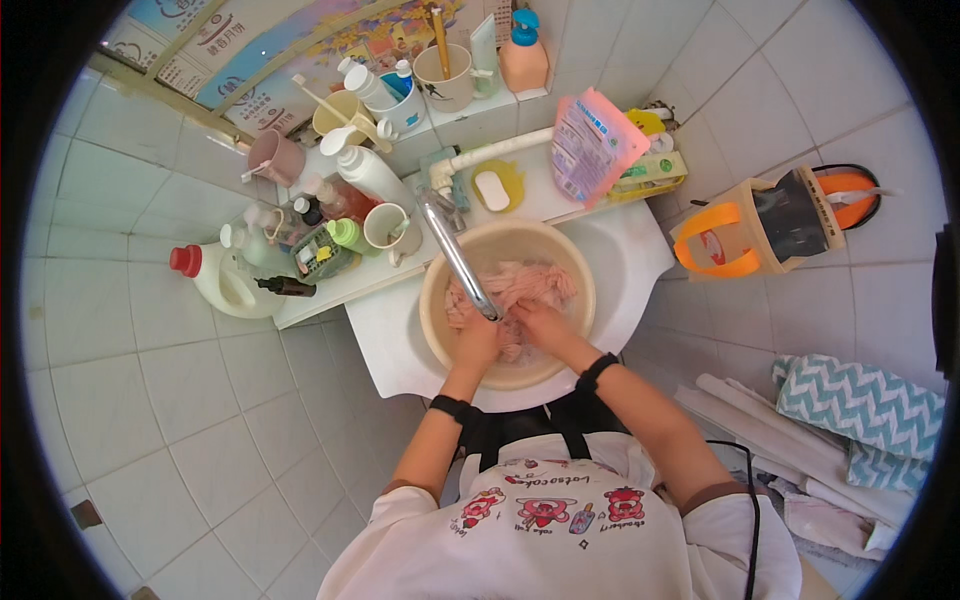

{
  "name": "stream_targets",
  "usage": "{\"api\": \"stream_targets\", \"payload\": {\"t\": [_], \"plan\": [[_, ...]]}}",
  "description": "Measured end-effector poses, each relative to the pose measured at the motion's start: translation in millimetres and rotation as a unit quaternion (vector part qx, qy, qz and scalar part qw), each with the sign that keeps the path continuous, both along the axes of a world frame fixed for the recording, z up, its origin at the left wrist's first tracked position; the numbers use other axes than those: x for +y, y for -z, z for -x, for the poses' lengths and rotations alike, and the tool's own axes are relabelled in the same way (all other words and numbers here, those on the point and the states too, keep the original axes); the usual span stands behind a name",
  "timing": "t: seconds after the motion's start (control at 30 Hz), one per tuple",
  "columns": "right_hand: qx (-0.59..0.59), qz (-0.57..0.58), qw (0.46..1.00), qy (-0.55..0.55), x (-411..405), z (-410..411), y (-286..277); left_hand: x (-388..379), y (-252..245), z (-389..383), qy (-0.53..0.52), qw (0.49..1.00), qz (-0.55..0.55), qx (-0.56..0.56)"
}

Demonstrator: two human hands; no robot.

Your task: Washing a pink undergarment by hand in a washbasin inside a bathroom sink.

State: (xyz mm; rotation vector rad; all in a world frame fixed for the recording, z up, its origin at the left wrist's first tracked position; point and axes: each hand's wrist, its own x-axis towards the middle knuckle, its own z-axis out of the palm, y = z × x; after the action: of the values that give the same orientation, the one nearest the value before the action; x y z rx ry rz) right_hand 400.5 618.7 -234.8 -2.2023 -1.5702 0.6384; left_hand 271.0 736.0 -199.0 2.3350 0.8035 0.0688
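Note:
A cream plastic basin (587,300) rests in the white washbasin (628,247) and holds water with a wet pink cloth (525,282). At the cloth's left part is my left hand (478,339), its fingers partly hidden by the faucet and the fabric. My right hand (541,324) grips the cloth near the middle, fingers curled into its folds. Between them and above hangs the end of the chrome faucet (461,259). Both wrists wear black bands. How tightly the left fingers close on the cloth is hard to see.
Behind the basin, a ledge carries a white soap bar (493,190), a pink refill pouch (592,150), a mug (391,229) and several bottles. A detergent jug with a red cap (225,281) stands at left. A bag with orange handles (739,232) hangs on the right wall.

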Motion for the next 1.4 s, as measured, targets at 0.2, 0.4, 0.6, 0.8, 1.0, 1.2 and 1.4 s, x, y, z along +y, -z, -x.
{"api": "stream_targets", "payload": {"t": [0.2, 0.4, 0.6, 0.8, 1.0, 1.2, 1.4], "plan": [[-0.112, 0.113, 0.987, -0.033, 2, 9, -5, -14, 65, 29, 0.112, 0.975, -0.184, 0.057], [-0.028, 0.085, 0.994, 0.069, 7, -14, 11, 21, 50, 28, -0.032, 0.992, 0.061, 0.105], [0.106, 0.011, 0.948, 0.299, -17, -31, -14, 31, -32, 36, -0.255, 0.938, 0.183, -0.146], [0.195, -0.206, 0.875, 0.393, -2, -4, -40, 13, -33, 22, -0.085, 0.969, -0.041, -0.228], [0.111, 0.011, 0.989, 0.101, -15, 21, 5, -12, 28, 38, 0.091, 0.991, -0.096, -0.004], [-0.1, 0.131, 0.986, 0.032, -18, 17, 9, -21, 14, 38, 0.14, 0.96, -0.135, 0.202], [-0.174, 0.083, 0.973, 0.13, -16, 4, -36, -2, -17, 49, -0.047, 0.982, -0.077, 0.167]]}}
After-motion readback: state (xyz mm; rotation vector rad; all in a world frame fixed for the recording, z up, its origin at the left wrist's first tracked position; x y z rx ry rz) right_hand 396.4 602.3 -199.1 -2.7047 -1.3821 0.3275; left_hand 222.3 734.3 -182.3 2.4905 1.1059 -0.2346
